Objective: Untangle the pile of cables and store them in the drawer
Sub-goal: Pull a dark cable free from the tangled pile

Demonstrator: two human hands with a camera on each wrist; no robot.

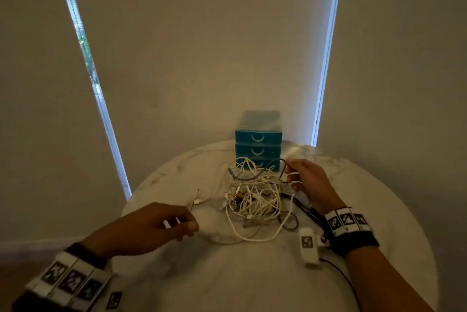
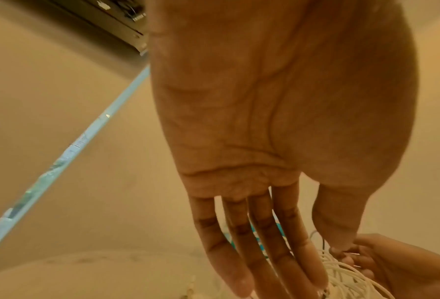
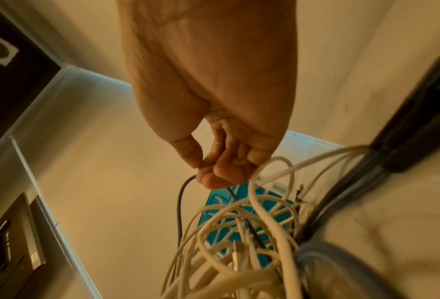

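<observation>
A tangled pile of mostly white cables (image 1: 255, 198) lies in the middle of a round white table (image 1: 227, 273), in front of a teal unit of three drawers (image 1: 257, 139), all of them closed. My right hand (image 1: 293, 177) is at the pile's far right and pinches a dark grey cable (image 1: 255, 176) that arcs over the pile. In the right wrist view, thumb and fingers of the right hand (image 3: 206, 168) close on that dark grey cable (image 3: 179, 204) above the pile (image 3: 239, 232). My left hand (image 1: 189, 228) hovers left of the pile; its fingers (image 2: 277, 263) are straight and hold nothing.
A loose white cable end (image 1: 195, 198) trails left from the pile, close to my left fingertips. Black cables (image 1: 303, 208) run under my right wrist. The drawer unit stands at the table's back edge against a wall with blinds.
</observation>
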